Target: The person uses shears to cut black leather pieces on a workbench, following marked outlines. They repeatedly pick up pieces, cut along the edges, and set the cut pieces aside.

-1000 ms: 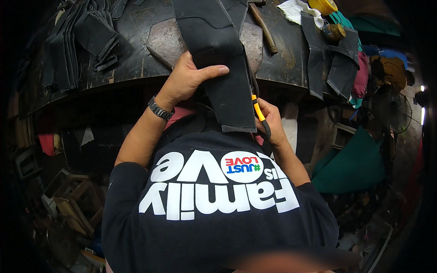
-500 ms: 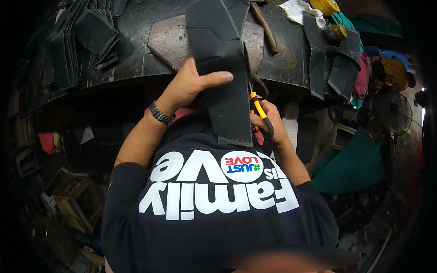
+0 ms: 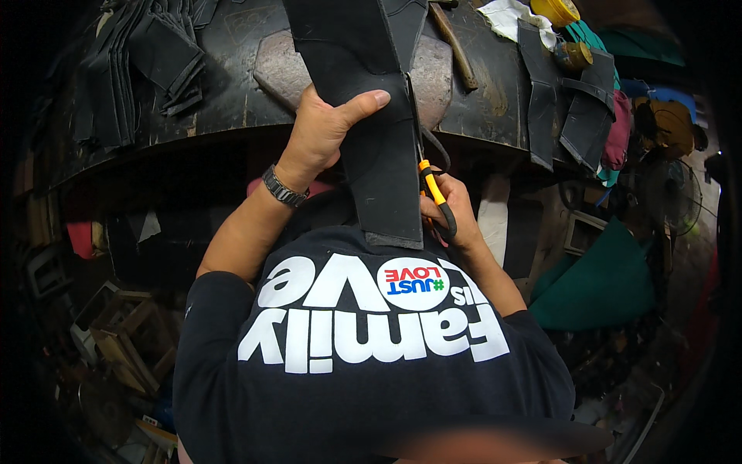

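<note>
My left hand [image 3: 328, 127] is closed on a long black leather-like piece [image 3: 379, 162], with the thumb across its top face and the fingers hidden behind it. The piece stretches from the bench down to my shirt. In my right hand [image 3: 457, 203] is a pair of scissors [image 3: 434, 189] with yellow and black handles. Their blades lie along the right edge of the black piece, partly hidden by it. A narrow black strip [image 3: 440, 147] curls out beside the blades.
On the dark bench [image 3: 487, 116] lie a flat grey slab [image 3: 437, 81] and a wooden-handled tool [image 3: 456, 50]. Stacked black pieces [image 3: 116, 85] sit at left, more black pieces [image 3: 539, 100] at right. A yellow container [image 3: 555, 11] and white cloth [image 3: 514, 19] are at the far right.
My left hand has shifted slightly up, and the black piece has tilted, its top moving left. The scissors have moved slightly left along with my right hand.
</note>
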Motion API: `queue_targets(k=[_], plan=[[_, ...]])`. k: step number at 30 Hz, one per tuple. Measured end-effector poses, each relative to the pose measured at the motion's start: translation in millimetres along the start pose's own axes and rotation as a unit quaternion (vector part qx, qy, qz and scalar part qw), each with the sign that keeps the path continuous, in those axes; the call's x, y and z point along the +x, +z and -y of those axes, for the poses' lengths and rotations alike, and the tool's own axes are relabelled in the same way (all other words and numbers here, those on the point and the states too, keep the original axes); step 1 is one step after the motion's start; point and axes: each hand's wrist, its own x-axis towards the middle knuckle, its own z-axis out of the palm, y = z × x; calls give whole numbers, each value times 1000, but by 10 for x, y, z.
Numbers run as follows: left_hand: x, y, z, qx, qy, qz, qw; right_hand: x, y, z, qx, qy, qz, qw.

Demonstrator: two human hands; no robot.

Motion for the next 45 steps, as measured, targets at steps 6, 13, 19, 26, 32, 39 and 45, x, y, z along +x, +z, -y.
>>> queue_targets(k=[6,13,19,26,32,39,45], plan=[[-6,-12,30,11,15,4,1000,-3,37,-1,25,-13,0,1000],[-17,1,18,0,-8,14,1000,27,-19,4,-19,-28,7,999],[-56,48,45,5,-16,24,1000,24,-40,62,-6,15,-1,1000],[-67,54,46,3,-20,23,1000,5,6,31,21,-5,-3,1000],[-69,65,60,-7,-32,23,999,51,72,-22,42,-66,-9,997],[-102,126,129,15,-73,29,997,197,-73,151,-22,-55,1,998],[-65,104,86,-7,-80,38,996,247,-51,158,-20,-61,-8,998]])
